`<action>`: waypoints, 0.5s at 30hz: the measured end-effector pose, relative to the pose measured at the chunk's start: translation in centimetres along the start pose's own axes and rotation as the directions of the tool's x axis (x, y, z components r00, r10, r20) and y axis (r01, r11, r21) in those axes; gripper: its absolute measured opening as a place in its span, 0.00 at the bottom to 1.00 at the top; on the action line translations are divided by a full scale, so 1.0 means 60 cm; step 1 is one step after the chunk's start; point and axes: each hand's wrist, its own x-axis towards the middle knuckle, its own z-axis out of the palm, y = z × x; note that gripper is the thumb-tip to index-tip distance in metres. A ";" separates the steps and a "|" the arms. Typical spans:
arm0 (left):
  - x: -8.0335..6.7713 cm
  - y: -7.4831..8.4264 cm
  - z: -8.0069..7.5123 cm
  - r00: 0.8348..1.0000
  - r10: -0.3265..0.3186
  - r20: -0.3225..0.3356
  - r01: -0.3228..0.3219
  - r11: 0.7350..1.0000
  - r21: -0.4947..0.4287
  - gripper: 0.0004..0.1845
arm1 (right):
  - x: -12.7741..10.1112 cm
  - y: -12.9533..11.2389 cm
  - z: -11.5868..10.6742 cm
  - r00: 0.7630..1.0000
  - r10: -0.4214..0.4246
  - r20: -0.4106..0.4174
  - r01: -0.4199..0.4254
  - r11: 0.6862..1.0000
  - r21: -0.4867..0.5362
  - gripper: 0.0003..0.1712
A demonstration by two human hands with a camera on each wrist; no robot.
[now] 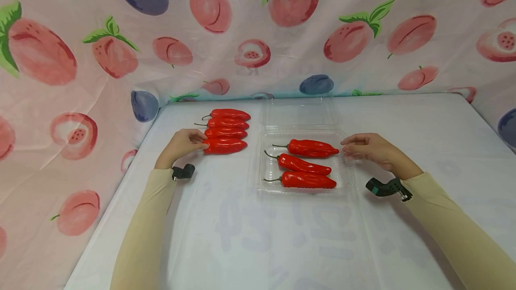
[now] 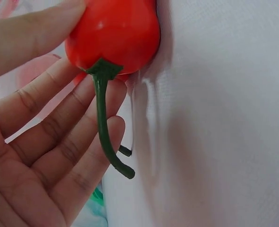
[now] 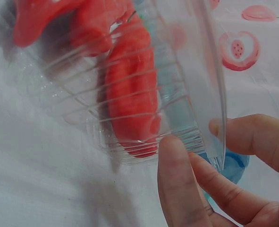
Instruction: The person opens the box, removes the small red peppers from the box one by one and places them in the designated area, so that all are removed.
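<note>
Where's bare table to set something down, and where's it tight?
Free: the near table between the two sleeves, and the right side beyond the right hand. Narrow lane between the loose peppers and the clear tray. Crowded: the tray with three peppers, and the pepper row where the left hand grips the nearest one.

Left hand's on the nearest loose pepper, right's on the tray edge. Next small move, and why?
Probably lift that pepper clear and carry it toward the clear tray. The left hand already grips its stem end, three peppers lie in the tray with some room left, and the right hand steadies the tray's right rim.
</note>
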 end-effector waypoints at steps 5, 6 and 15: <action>0.002 0.000 0.000 1.000 -0.004 0.002 0.004 1.000 0.003 0.16 | 0.000 0.000 0.000 1.000 0.000 0.000 0.000 1.000 0.000 0.28; 0.002 0.000 0.000 1.000 -0.005 0.003 0.005 1.000 0.003 0.16 | 0.000 0.000 0.000 1.000 0.000 0.000 0.000 1.000 0.000 0.28; 0.000 0.001 -0.001 1.000 0.000 0.005 0.000 1.000 -0.002 0.17 | -0.001 0.000 -0.001 1.000 -0.004 0.002 0.004 1.000 -0.001 0.29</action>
